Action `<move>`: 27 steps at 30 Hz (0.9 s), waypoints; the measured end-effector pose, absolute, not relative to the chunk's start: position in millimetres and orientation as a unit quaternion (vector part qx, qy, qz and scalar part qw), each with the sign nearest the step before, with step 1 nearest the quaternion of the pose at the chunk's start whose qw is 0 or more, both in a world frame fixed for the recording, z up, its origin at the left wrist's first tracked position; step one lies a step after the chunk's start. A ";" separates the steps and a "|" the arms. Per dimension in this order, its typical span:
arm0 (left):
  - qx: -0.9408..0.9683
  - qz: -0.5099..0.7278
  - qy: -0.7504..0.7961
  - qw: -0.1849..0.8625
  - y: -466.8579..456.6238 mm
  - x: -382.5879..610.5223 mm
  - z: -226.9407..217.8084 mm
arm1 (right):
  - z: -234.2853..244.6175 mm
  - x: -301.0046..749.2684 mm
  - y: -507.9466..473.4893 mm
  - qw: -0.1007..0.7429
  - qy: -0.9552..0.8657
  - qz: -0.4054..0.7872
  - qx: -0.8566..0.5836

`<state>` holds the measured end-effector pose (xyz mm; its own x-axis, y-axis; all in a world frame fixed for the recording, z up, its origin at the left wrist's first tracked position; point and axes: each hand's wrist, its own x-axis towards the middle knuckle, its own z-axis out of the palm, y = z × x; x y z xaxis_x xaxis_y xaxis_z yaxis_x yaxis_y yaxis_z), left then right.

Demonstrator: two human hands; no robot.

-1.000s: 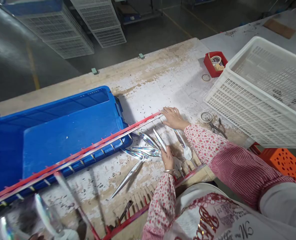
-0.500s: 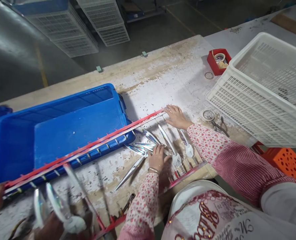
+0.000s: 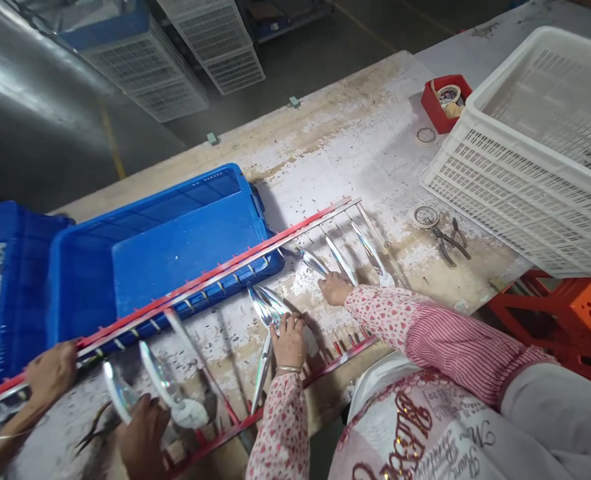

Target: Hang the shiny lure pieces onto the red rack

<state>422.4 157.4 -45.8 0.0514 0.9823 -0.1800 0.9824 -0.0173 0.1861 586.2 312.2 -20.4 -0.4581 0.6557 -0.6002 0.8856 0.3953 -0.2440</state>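
- The left hand rests on a bunch of shiny leaf-shaped blades on the counter, fingers curled over them.
- The right hand, at 2 o'clock from the left, touches another blade; its fingers look bent, grip unclear.
- The red rack lies at 12 o'clock, against the blue tray.
- A co-worker's hands work at 8 o'clock.

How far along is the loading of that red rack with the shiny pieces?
Three shiny pieces already hang at the red rack end. The left hand holds a bundle of loose pieces; the right hand touches a hung one. Most hooks toward the blue bin appear bare.
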 end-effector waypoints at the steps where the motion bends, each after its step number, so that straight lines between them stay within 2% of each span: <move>1: 0.695 0.022 0.707 0.128 154.5 422.4 -44.1 | -23.1 585.8 311.0 0.201 0.808 -0.279 0.478; 6: 0.682 0.199 0.693 0.122 169.2 424.5 -27.9 | -15.1 601.3 296.5 0.129 0.844 -0.300 0.425; 9: 0.715 0.247 0.640 0.131 195.2 430.7 -17.4 | -2.3 606.7 296.9 0.079 0.860 -0.280 0.420; 15: 0.712 0.277 0.616 0.193 212.4 464.7 -12.0 | -11.0 598.1 316.4 0.197 0.818 -0.293 0.455; 20: 0.673 0.300 0.632 0.239 169.8 475.7 -19.2 | -29.1 596.0 307.9 0.154 0.806 -0.317 0.476; 24: 0.641 0.336 0.666 0.181 151.6 453.5 -5.9 | 3.6 612.4 286.6 0.062 0.804 -0.371 0.460; 27: 0.671 0.320 0.657 0.125 159.0 437.9 14.5 | 52.5 640.0 265.6 0.029 0.835 -0.408 0.368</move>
